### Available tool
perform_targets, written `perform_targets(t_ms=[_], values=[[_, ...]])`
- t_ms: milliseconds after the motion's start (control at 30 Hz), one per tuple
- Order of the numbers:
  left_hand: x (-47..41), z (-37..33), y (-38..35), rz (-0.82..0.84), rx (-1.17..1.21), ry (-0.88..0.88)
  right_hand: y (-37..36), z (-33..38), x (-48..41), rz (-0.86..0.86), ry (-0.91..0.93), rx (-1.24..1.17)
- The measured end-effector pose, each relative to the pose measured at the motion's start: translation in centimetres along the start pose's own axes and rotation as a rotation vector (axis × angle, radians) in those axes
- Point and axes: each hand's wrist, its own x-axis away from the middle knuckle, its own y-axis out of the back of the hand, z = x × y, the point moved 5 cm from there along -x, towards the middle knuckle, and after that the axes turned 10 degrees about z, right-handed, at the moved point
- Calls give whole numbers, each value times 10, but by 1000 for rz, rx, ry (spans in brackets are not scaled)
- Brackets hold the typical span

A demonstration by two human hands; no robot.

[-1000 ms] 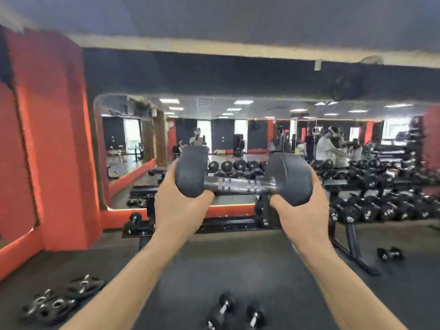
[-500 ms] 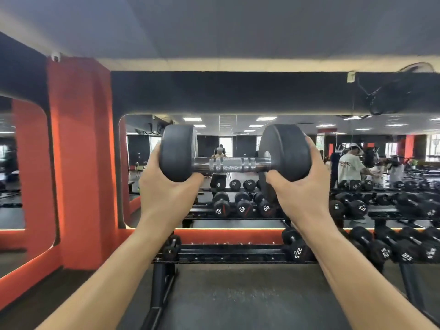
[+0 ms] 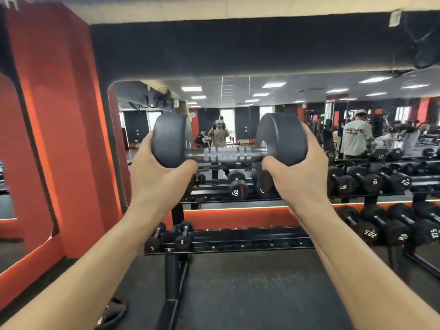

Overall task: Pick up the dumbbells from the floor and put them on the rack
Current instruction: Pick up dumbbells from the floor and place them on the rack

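I hold a black dumbbell (image 3: 228, 154) with a knurled chrome handle level in front of me, above the rack. My left hand (image 3: 154, 172) cups its left head from below and my right hand (image 3: 300, 172) cups its right head. The black rack (image 3: 238, 241) stands against the mirror wall right before me; its lower tier has a long bare stretch between two small dumbbells (image 3: 170, 236) on the left and larger ones (image 3: 390, 225) on the right. A 20 dumbbell (image 3: 237, 186) sits on the upper tier, below the one I hold.
A red pillar (image 3: 57, 129) stands to the left of the rack. The mirror (image 3: 238, 108) behind reflects people and more racks. A dark sandal (image 3: 114, 310) lies on the floor by the rack's left leg. More dumbbells (image 3: 366, 179) fill the upper tier at right.
I have come closer to the rack with the dumbbell held level in both hands. The view has dropped, so the floor dumbbells are out of sight and the rack looms larger.
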Motion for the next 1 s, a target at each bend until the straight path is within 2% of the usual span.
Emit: perform_targets(t_ms=[267, 567, 833, 1000], values=[[-107, 156, -2, 59, -46, 116, -125, -126, -73, -9, -116, 27], [-204, 336, -70, 44, -99, 189, -213, -312, -146, -6, -224, -4], [-298, 509, -168, -30, -106, 434, -272, -497, -267, 192, -345, 51], [-336, 608, -206, -50, -143, 555, -317, -603, -311, 309, -452, 61]])
